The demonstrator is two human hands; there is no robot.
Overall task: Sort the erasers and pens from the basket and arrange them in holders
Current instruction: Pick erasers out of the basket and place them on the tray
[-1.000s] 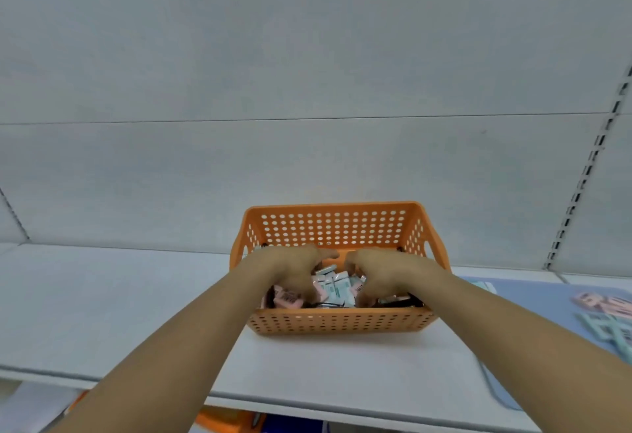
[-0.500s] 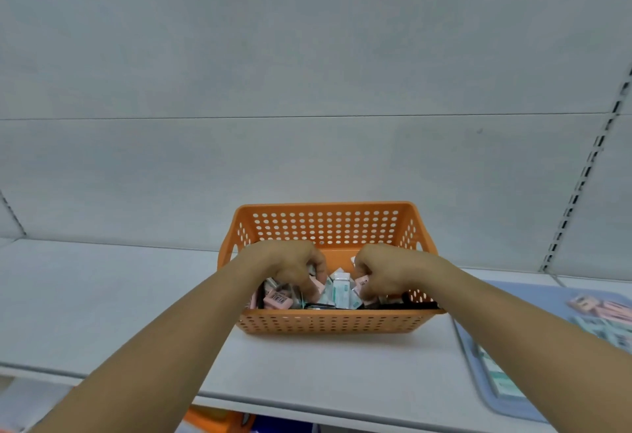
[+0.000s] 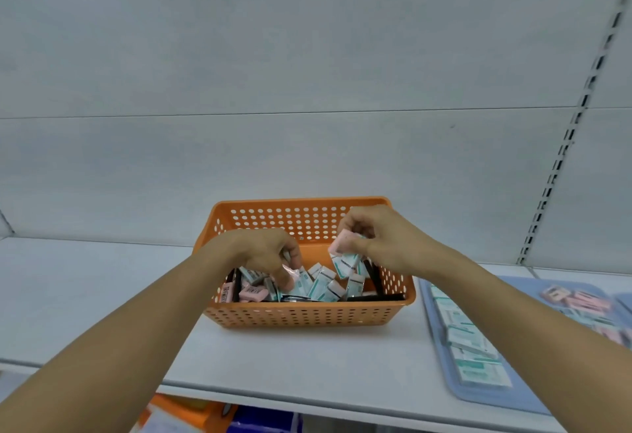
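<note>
An orange perforated basket (image 3: 301, 313) stands on the white shelf, filled with pink and teal-white wrapped erasers (image 3: 321, 287) and black pens (image 3: 374, 297). My right hand (image 3: 379, 239) is raised above the basket's right side and grips a bunch of erasers (image 3: 345, 251), a pink one on top and teal-white ones hanging below. My left hand (image 3: 266, 255) is down inside the basket on the left, fingers curled around wrapped erasers in the pile.
A blue tray (image 3: 441, 357) lies on the shelf to the right, holding a row of teal-white erasers (image 3: 468, 343) and pink erasers (image 3: 581, 302) farther right. The white shelf (image 3: 85, 296) extends left. Orange and blue bins (image 3: 191, 414) sit below the shelf edge.
My right hand has lifted up out of the basket with a bunch of erasers. My left hand stays low in the pile. The view has shifted so the blue tray shows more.
</note>
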